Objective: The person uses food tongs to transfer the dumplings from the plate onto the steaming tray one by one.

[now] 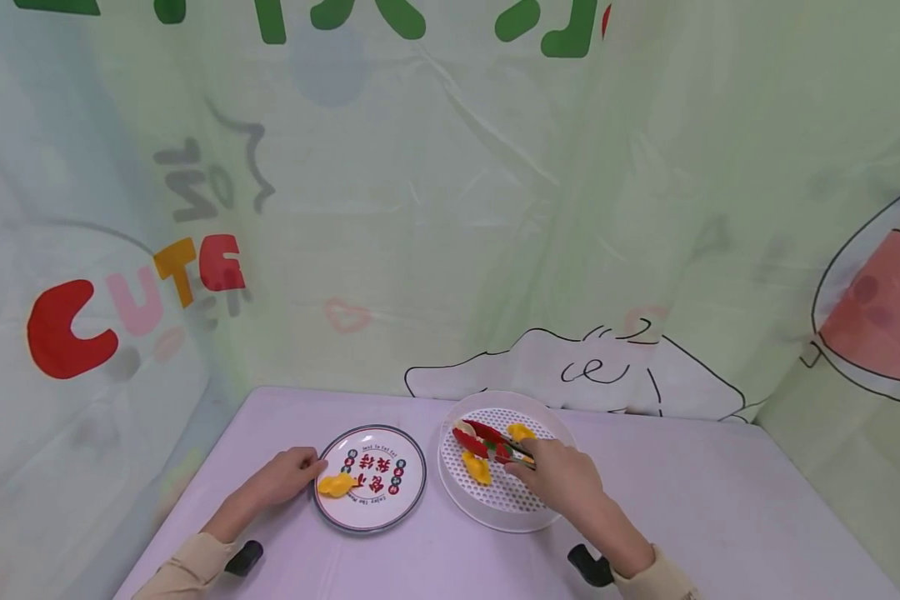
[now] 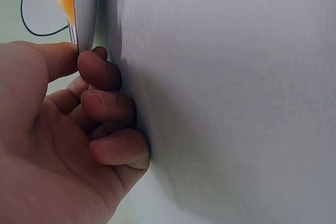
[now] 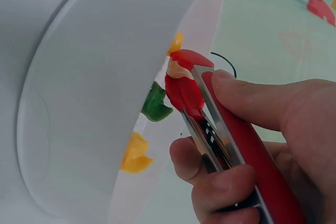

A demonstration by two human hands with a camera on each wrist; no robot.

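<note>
My left hand [image 1: 288, 475] pinches the near-left rim of a round white plate [image 1: 378, 521] between thumb and forefinger, its other fingers curled against the table. On that plate lies a yellow dumpling-shaped piece [image 1: 337, 485]. With my right hand [image 1: 566, 475] I grip metal tongs with red handles [image 3: 247, 150] and red tips [image 3: 184, 95], reaching into a round white steamer basket [image 1: 495, 518]. A pale piece [image 3: 177, 70] sits between the red tips. Around them in the basket are yellow pieces [image 1: 477, 468] and a green piece [image 3: 156, 103].
Both dishes stand side by side on a table with a pale lilac cloth [image 1: 720, 517]. A printed curtain [image 1: 457, 208] hangs directly behind the table and along its sides. Black objects [image 1: 244, 558] show beside each wrist.
</note>
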